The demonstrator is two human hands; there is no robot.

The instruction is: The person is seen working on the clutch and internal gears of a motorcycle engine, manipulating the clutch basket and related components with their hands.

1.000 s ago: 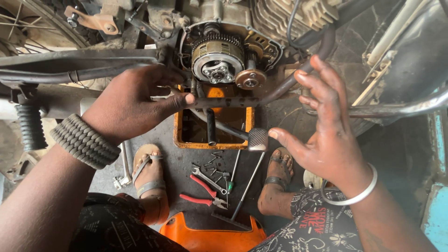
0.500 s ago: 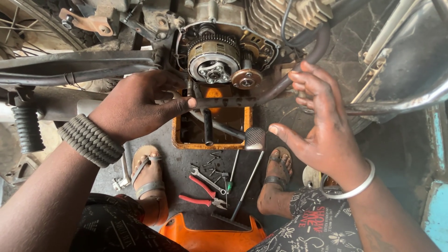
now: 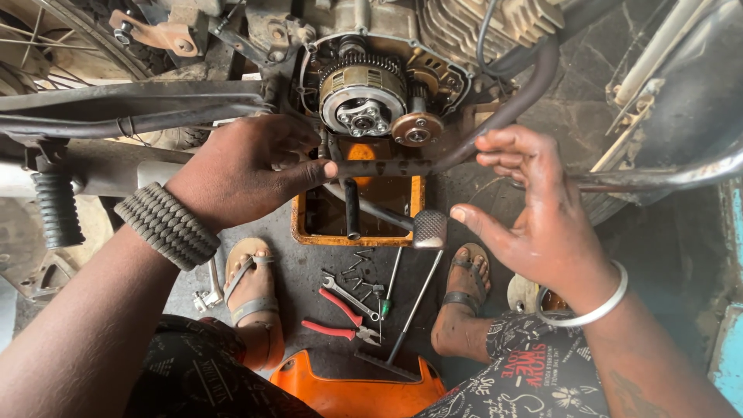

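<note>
An opened motorcycle engine shows its round clutch assembly (image 3: 362,97) and a small brown gear (image 3: 416,128) beside it. My left hand (image 3: 246,169), with a braided wristband, grips a part at the lower left of the engine case, thumb pressed on a dark bar (image 3: 387,166). My right hand (image 3: 534,213), oily and wearing a metal bangle, is open with fingers spread; its fingertips rest near the right end of that bar by the exhaust pipe (image 3: 511,101). What the left palm encloses is hidden.
An orange oil drain tray (image 3: 309,232) sits on the floor under the engine. A foot pedal (image 3: 429,228), red-handled pliers (image 3: 340,321), a wrench and several screws lie between my sandalled feet. An orange panel (image 3: 348,391) is nearest me; a footpeg (image 3: 58,209) at left.
My right hand has moved left and closer to the engine, fingertips now at the bar. My left hand has kept its hold under the engine case.
</note>
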